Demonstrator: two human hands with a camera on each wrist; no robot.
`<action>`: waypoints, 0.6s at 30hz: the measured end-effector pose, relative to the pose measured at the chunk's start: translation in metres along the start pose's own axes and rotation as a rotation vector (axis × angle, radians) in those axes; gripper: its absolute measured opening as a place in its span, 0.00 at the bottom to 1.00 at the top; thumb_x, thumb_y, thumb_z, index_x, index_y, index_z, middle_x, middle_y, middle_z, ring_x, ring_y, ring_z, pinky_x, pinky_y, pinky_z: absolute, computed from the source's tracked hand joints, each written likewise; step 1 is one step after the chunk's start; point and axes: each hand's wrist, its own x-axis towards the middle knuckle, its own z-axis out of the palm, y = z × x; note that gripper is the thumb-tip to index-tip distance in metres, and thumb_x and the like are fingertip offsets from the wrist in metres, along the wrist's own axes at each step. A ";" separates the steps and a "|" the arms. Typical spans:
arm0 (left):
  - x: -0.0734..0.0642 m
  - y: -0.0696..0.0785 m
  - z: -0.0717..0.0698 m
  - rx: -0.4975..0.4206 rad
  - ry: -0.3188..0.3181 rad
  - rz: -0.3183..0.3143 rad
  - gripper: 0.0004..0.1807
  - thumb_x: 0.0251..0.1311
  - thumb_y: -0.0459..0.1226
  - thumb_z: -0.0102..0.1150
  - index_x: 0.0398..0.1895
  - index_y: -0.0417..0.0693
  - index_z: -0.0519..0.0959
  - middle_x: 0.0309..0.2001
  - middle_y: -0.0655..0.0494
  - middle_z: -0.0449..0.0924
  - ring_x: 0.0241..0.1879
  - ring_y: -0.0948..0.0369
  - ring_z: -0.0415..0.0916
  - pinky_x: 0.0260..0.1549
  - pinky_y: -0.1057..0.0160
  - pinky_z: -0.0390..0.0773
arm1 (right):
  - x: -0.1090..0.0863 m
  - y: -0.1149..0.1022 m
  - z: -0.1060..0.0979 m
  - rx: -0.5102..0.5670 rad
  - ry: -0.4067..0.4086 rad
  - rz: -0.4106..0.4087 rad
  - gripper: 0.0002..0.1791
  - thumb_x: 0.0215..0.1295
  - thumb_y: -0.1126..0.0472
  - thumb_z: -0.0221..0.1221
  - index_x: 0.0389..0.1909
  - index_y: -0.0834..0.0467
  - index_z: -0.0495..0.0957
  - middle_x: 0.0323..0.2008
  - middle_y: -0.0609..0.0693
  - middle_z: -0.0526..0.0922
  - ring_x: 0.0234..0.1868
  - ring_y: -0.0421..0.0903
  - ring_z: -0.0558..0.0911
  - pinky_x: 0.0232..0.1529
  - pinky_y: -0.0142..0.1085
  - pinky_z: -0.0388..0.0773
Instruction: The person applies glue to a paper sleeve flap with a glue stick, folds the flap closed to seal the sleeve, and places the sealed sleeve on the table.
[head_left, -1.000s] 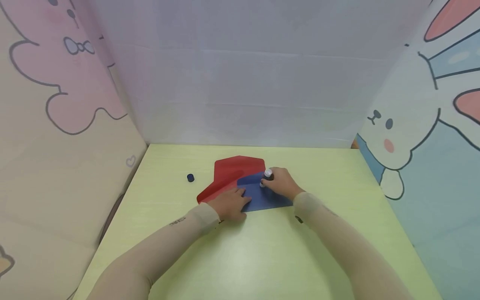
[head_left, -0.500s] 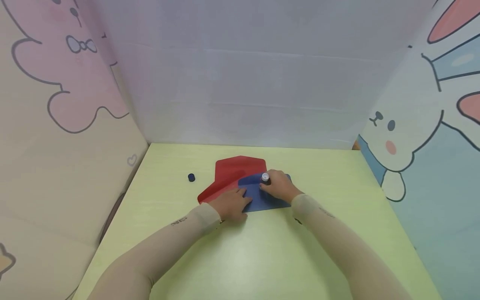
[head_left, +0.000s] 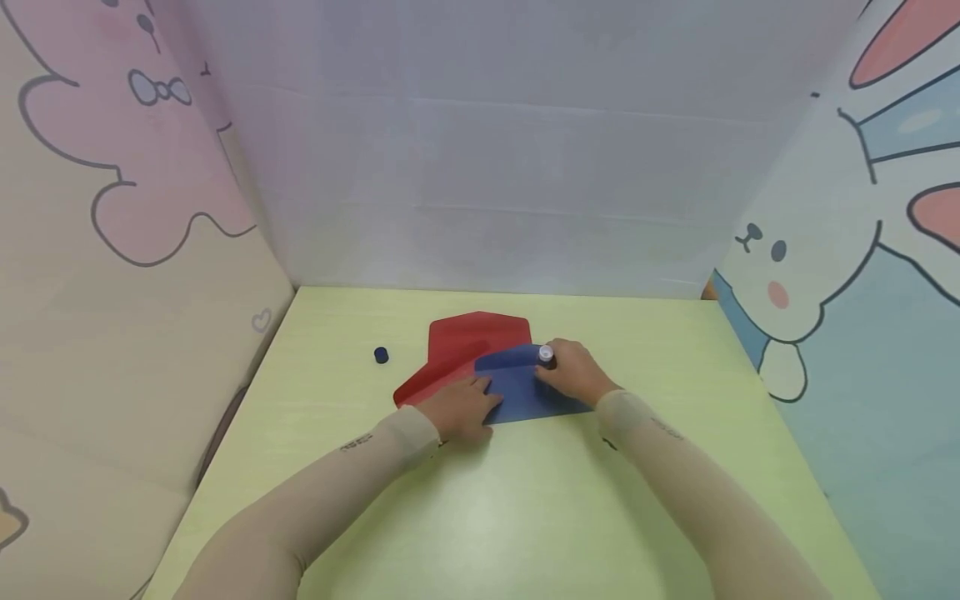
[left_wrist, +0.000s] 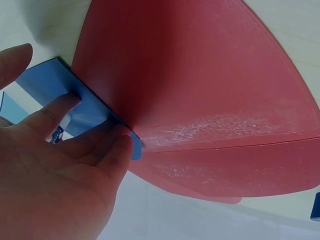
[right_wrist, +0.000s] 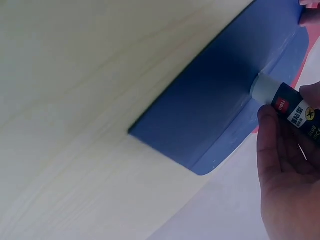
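A blue paper envelope (head_left: 521, 396) with a creased flap lies over part of a red one (head_left: 480, 331) on the pale table. My left hand (head_left: 459, 408) rests on the blue paper with fingers spread; in the left wrist view, the red paper (left_wrist: 200, 70) bears whitish smears along its crease. Between fingers and thumb, my right hand (head_left: 576, 372) grips a glue stick (right_wrist: 290, 105), its white end touching the blue paper (right_wrist: 210, 100) near the flap's crease. Whitish flecks mark that flap.
A small dark blue cap (head_left: 381, 355) stands on the table (head_left: 337, 325) left of the red paper. A pale cloth wall (head_left: 487, 192) rises behind the table, and printed cartoon cloths hang at both sides.
My right hand and the glue stick shifted slightly left, then back right along the blue flap. The left hand has stayed in place on the paper.
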 end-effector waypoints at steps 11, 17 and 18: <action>-0.004 0.000 -0.001 0.007 0.008 0.003 0.45 0.75 0.54 0.72 0.93 0.57 0.72 0.94 0.43 0.64 0.93 0.41 0.63 0.85 0.37 0.79 | 0.000 0.011 -0.004 -0.030 0.024 -0.010 0.13 0.78 0.58 0.73 0.47 0.66 0.86 0.39 0.58 0.88 0.39 0.51 0.82 0.49 0.47 0.85; -0.005 0.000 -0.002 0.001 0.007 0.010 0.45 0.76 0.53 0.71 0.93 0.56 0.71 0.94 0.42 0.64 0.94 0.40 0.63 0.85 0.37 0.78 | -0.001 0.016 -0.015 -0.001 0.101 -0.004 0.09 0.76 0.60 0.70 0.42 0.63 0.85 0.37 0.56 0.86 0.37 0.50 0.81 0.45 0.46 0.82; -0.005 0.000 -0.003 0.001 0.006 0.011 0.45 0.76 0.53 0.72 0.93 0.56 0.71 0.94 0.42 0.64 0.94 0.40 0.63 0.85 0.37 0.79 | -0.001 0.014 -0.018 0.017 0.121 -0.002 0.09 0.75 0.60 0.70 0.42 0.63 0.86 0.37 0.57 0.88 0.37 0.51 0.82 0.46 0.47 0.84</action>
